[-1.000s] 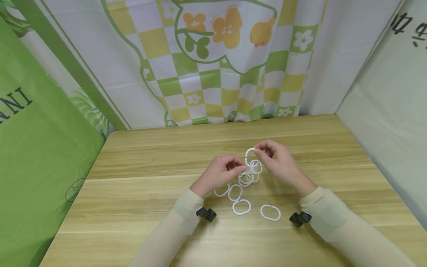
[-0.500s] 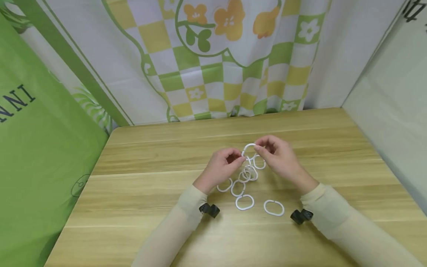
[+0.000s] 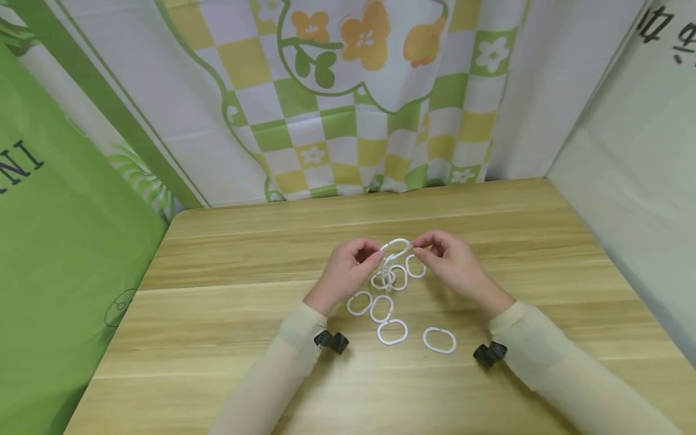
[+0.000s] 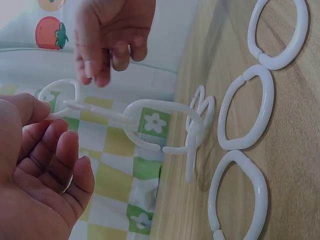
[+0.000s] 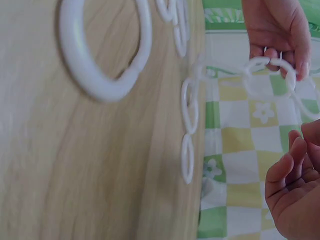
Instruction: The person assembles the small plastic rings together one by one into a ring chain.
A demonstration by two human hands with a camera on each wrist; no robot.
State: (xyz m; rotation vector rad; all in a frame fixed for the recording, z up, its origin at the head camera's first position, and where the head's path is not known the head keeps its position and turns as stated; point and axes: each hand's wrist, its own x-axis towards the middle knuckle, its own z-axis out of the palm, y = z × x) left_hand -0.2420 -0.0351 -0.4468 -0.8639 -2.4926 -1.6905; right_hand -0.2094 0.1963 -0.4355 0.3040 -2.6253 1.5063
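Near the far half of the table, my left hand (image 3: pixel 349 266) pinches a white plastic oval ring (image 4: pixel 75 92) between thumb and fingers. More rings hang linked from it as a short chain; one large link (image 4: pixel 159 104) with a small gap shows in the left wrist view. The chain's lower links reach down towards the tabletop. My right hand (image 3: pixel 455 266) hovers just right of the held ring, fingers loosely bent, with nothing seen between them. In the left wrist view, a gap shows between the right hand's fingertips (image 4: pixel 102 80) and the ring.
Several white rings lie on the wooden table (image 3: pixel 228 338). One ring (image 3: pixel 439 351) lies alone nearer the front; another (image 3: pixel 392 343) sits at the near end of a short row. A patterned curtain (image 3: pixel 337 133) hangs behind the table, with a green cloth (image 3: pixel 70 272) at left.
The right hand has parted from the ring it was pinching. Both hands are a little farther apart, and the left hand now holds the upper ring with the chain hanging below.
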